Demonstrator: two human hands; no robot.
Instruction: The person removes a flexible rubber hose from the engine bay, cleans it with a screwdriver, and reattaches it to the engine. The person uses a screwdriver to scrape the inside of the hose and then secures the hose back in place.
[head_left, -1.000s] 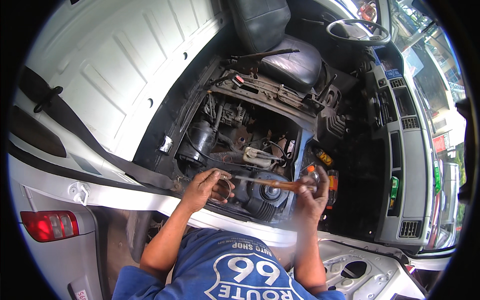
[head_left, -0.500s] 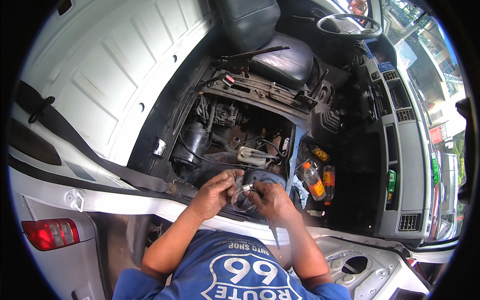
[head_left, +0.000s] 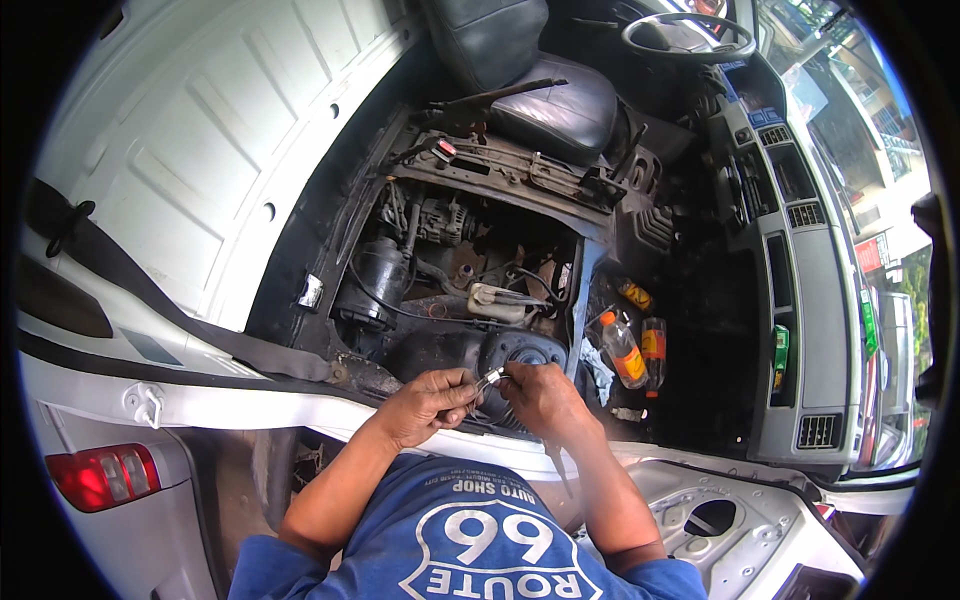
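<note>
Over the near edge of the open engine bay, both my hands meet at a thin metal hose clamp (head_left: 491, 377) with a shiny screw housing. My left hand (head_left: 428, 405) is closed, pinching the clamp's band between thumb and fingers. My right hand (head_left: 548, 402) is closed too, its fingertips at the screw housing. A slim, dark pointed tool (head_left: 557, 462), perhaps a screwdriver, sticks out below the right palm; its other end is hidden by the hand. Just beyond my fingers lies a dark round-topped part (head_left: 528, 352) in the bay.
The engine bay holds a black cylindrical canister (head_left: 372, 285), an alternator (head_left: 445, 220) and a pale plastic reservoir (head_left: 497, 300). Bottles (head_left: 625, 352) and a blue rag (head_left: 597, 372) lie on the footwell floor. A seat (head_left: 565, 110) stands beyond, the dashboard (head_left: 800, 340) at right.
My left hand has turned and lowered, its fingers now folded closer over the clamp. The clamp's loop, seen broadly before, now shows nearly edge-on. The view has shifted slightly.
</note>
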